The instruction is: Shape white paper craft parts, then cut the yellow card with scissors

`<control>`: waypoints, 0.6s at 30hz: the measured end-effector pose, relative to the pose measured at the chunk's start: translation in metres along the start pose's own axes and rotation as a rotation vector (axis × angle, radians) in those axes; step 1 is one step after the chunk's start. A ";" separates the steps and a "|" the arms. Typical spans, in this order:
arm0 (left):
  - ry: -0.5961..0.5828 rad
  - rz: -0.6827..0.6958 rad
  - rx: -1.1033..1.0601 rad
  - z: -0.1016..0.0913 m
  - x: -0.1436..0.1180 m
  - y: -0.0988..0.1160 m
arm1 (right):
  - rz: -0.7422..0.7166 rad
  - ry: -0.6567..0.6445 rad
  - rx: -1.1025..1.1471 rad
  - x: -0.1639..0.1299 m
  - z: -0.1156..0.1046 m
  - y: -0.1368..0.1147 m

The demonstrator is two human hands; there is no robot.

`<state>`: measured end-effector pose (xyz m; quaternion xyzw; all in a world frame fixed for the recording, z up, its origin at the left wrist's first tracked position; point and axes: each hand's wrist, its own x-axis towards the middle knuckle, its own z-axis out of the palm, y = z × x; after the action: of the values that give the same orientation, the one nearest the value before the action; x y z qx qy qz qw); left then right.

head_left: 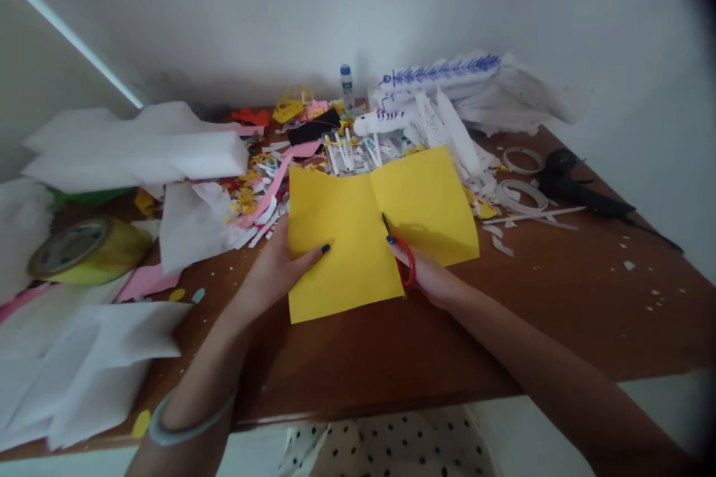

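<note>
1. Left hand [280,264] has its fingers pinched on the left edge of a yellow paper sheet [358,238] – thumb on top, the rest tucked under.
2. Right hand [430,276] is curled tight through the red handles of the scissors [401,253], blades poking into the sheet about mid-way.
3. The sheet is held just above the brown table [559,298], near its front edge.
4. Behind it there's a heap of paper scraps [313,145] – a tape roll [83,250] sits far left.

Half-cut yellow paper [347,238], red-handled scissors [403,257]
</note>
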<state>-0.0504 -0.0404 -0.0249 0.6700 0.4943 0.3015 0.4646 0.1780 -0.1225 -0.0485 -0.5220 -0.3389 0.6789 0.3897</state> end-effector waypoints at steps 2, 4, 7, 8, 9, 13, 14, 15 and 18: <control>-0.016 -0.016 -0.019 0.000 -0.001 0.000 | 0.001 -0.004 -0.004 -0.001 0.000 -0.001; -0.014 -0.021 -0.022 0.000 -0.001 0.000 | 0.004 0.005 -0.005 -0.001 0.000 -0.001; 0.015 -0.002 0.014 0.000 -0.001 0.001 | 0.012 0.014 -0.016 -0.001 0.001 0.000; 0.019 0.002 0.021 0.000 -0.001 0.001 | 0.014 0.013 -0.020 0.000 0.001 0.001; 0.019 0.003 0.020 0.000 -0.001 0.001 | 0.015 0.013 -0.021 0.000 0.001 0.001; -0.003 0.002 0.004 0.000 -0.001 0.003 | 0.018 0.010 0.026 0.001 0.001 0.001; -0.009 0.003 0.007 0.000 -0.001 0.003 | 0.022 0.010 0.040 0.001 0.001 0.001; -0.018 0.000 0.009 0.000 -0.001 0.003 | 0.024 0.015 0.051 0.000 0.001 -0.001; -0.038 -0.030 0.005 0.001 -0.002 0.004 | 0.033 0.034 0.068 -0.002 0.001 -0.003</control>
<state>-0.0485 -0.0433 -0.0219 0.6694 0.4961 0.2803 0.4767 0.1777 -0.1226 -0.0445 -0.5252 -0.3005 0.6874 0.4018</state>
